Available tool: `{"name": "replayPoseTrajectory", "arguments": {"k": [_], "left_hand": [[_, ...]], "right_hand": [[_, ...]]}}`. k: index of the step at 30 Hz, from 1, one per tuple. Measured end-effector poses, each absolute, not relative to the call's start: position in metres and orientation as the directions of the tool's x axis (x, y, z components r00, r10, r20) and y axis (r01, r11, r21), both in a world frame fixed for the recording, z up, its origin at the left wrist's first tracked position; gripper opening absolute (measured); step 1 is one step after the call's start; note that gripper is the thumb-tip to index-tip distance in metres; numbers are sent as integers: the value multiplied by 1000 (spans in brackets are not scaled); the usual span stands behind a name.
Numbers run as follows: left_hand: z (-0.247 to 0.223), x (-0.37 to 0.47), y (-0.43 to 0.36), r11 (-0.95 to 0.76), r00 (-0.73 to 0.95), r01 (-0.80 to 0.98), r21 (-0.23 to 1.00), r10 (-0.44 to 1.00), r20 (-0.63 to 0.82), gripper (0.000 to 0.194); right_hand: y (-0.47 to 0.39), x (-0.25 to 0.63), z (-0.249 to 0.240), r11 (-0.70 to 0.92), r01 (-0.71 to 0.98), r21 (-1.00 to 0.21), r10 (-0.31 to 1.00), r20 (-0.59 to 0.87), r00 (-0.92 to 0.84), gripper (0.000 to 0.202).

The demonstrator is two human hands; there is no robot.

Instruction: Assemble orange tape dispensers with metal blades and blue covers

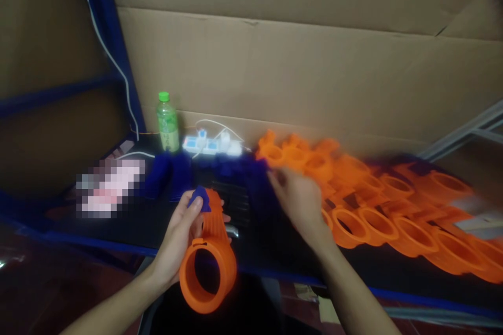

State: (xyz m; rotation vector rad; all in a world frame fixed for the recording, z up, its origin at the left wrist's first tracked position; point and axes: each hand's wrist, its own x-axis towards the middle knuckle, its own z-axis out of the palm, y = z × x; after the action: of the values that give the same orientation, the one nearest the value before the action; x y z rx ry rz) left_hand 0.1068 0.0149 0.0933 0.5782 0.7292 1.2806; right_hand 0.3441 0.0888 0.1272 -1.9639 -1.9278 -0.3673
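My left hand (184, 227) is closed around the upper part of an orange plastic part with a large ring (230, 267). The ring hangs below the fingers, its opening facing me. Under my left thumb, a small blue piece (200, 200) sits against the top of the orange part. My right hand (301, 199) reaches over the table, smeared by motion. Its fingertips are at the edge of a dark blue piece (257, 170); whether they grip it cannot be made out. More blue pieces (181, 174) lie farther left on the table.
Rows of orange ringed parts (416, 235) cover the right of the black table (137, 225). A green-capped bottle (168, 125) and a white power strip (214, 145) with plugs stand at the back. Cardboard (275, 73) walls the rear; a blue post (112, 36) rises at left.
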Motion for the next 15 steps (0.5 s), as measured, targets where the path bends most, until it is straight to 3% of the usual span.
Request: {"name": "replayPoseTrajectory", "arguments": {"k": [4,7,11,15], "left_hand": [[96,109,14,132,69,-655,744,991,-115,36],[93,110,13,76,0,-658,749,995,-102,35],[91,110,10,8,-79,-634,773,994,-75,38],[92,107,9,25,-59,-631,775,995,-79,39]], "right_hand": [[51,313,139,443,872,-210,660,735,-158,18],[28,286,143,675,647,-355,638,720,-271,9],[22,268,139,640,416,-646,768,543,-339,17],[26,270,137,589,374,-716,805,481,-347,23]]}}
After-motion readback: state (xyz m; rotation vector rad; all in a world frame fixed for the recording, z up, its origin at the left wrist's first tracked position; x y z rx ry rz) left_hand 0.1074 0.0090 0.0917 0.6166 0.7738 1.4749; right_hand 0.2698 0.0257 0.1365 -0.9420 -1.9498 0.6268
